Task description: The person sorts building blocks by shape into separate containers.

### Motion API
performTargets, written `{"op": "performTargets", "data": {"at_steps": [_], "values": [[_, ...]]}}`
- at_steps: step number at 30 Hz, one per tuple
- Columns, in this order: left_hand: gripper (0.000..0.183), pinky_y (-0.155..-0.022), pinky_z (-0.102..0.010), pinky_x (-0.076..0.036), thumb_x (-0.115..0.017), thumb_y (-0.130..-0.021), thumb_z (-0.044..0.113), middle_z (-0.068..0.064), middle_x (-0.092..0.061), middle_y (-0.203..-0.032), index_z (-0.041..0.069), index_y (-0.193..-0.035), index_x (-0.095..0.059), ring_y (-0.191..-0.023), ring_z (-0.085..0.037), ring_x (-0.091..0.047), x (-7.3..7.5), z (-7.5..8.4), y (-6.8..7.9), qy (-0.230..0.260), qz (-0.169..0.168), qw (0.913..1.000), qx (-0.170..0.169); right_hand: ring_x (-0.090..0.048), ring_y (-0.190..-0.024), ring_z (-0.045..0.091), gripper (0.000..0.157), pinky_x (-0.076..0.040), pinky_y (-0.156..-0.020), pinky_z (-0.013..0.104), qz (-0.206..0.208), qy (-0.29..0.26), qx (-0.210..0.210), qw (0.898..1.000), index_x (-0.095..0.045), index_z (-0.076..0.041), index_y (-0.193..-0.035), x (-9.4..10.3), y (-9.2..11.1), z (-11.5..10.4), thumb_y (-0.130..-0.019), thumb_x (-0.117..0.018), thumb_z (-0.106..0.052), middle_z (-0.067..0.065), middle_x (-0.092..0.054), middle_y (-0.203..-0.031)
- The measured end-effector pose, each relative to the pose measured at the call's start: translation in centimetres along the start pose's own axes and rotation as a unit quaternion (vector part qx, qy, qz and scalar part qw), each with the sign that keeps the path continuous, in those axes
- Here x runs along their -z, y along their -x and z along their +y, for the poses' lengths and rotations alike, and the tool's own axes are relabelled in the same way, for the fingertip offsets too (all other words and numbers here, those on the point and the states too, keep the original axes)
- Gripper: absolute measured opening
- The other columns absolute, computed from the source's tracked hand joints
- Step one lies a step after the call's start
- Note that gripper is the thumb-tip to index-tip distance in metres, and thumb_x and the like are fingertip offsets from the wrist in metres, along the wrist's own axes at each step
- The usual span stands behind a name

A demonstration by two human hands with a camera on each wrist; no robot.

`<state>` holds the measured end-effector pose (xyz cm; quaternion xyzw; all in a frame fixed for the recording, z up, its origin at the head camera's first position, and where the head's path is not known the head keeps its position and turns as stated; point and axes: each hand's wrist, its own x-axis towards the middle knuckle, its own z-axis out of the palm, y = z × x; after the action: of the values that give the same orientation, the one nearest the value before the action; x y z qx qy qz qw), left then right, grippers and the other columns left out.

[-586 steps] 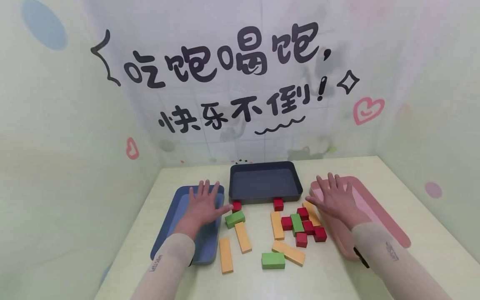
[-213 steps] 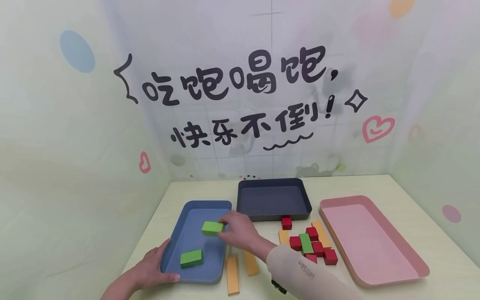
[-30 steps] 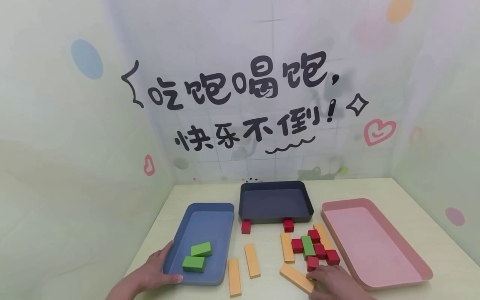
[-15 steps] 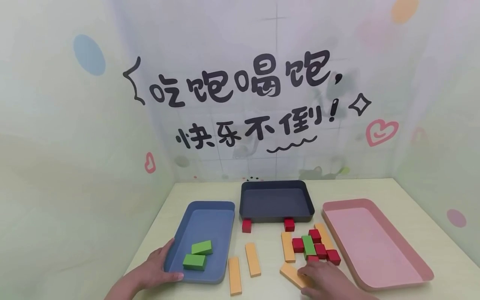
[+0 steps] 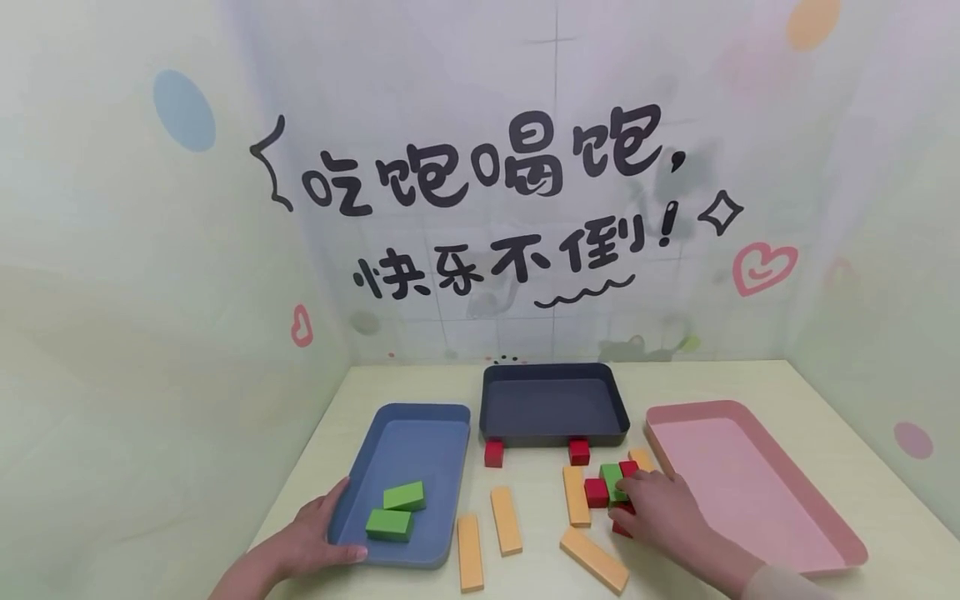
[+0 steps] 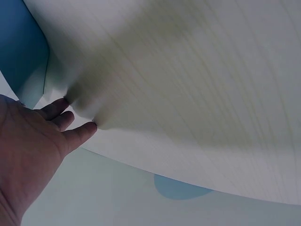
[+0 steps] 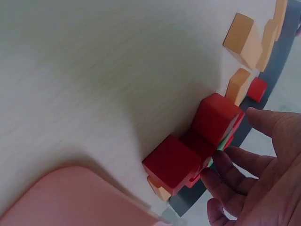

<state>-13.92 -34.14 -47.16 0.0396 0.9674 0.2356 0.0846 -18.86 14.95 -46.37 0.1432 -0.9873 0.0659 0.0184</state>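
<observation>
My left hand (image 5: 303, 537) rests at the near left corner of the blue tray (image 5: 442, 533), thumb over the rim. Two green blocks (image 5: 389, 525) lie inside that tray. In the left wrist view, spread fingertips of the left hand (image 6: 33, 150) are beside the tray's wall. My right hand (image 5: 663, 512) reaches into the cluster on the right and pinches a green block (image 5: 611, 477) between thumb and fingers. Red cubes (image 5: 596, 492) surround this block, some hidden behind the hand. In the right wrist view, the right hand (image 7: 263, 174) is close behind the red cubes (image 7: 171, 162).
A dark navy tray (image 5: 553, 437) stands at the back and a pink tray (image 5: 750, 467) on the right. Several orange planks (image 5: 506, 521) lie spread over the table (image 5: 408, 383). Two more red cubes (image 5: 494, 454) sit against the navy tray's front.
Two green blocks came into the blue tray. My right hand has left the near orange plank and moved up to the third green block, which has shifted slightly. My left hand stays put.
</observation>
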Motion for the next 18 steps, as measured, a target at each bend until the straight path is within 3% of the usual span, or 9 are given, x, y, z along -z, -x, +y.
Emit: {"op": "performTargets", "data": {"at_steps": [4,9,15,18], "values": [[0.115,-0.09,-0.061,-0.031,-0.074,-0.063,0.056,-0.035,-0.028,-0.133,0.004,-0.144,-0.012,-0.121,-0.05,-0.028,-0.2,-0.1,0.1,0.008,-0.005,0.9999,0.007,-0.046,-0.067,0.016,0.033,-0.042,-0.069,0.046,-0.011,0.054,0.01,0.998,-0.065,-0.017,-0.081,-0.7,-0.7,-0.2,-0.07,-0.072,-0.047,-0.004,-0.051,-0.071],[0.115,-0.09,-0.061,-0.031,-0.073,-0.062,0.058,-0.034,-0.027,-0.133,0.005,-0.144,-0.012,-0.121,-0.049,-0.028,-0.2,-0.1,0.1,0.005,-0.004,0.9999,0.01,-0.05,-0.073,0.017,0.032,-0.042,-0.068,0.046,0.023,0.104,0.042,0.993,-0.067,-0.017,-0.084,-0.9,-1.1,-0.4,-0.07,-0.072,-0.045,-0.002,-0.055,-0.075],[0.116,-0.09,-0.06,-0.032,-0.071,-0.062,0.06,-0.034,-0.029,-0.133,0.005,-0.144,-0.012,-0.12,-0.049,-0.03,-0.2,-0.2,0.0,-0.005,0.006,1.0,-0.002,-0.052,-0.07,0.019,0.03,-0.042,-0.071,0.047,0.027,0.086,0.034,0.995,-0.068,-0.017,-0.092,-0.7,-1.7,-0.4,-0.07,-0.074,-0.036,-0.001,-0.06,-0.079],[0.116,-0.091,-0.06,-0.031,-0.071,-0.061,0.062,-0.034,-0.028,-0.133,0.007,-0.144,-0.012,-0.121,-0.048,-0.03,-0.2,-0.2,0.0,-0.005,0.006,1.0,0.001,-0.052,-0.071,0.02,0.037,-0.043,-0.072,0.047,0.015,0.072,0.017,0.997,-0.066,-0.018,-0.097,-0.7,-2.0,-0.5,-0.069,-0.075,-0.041,0.0,-0.062,-0.084]]}}
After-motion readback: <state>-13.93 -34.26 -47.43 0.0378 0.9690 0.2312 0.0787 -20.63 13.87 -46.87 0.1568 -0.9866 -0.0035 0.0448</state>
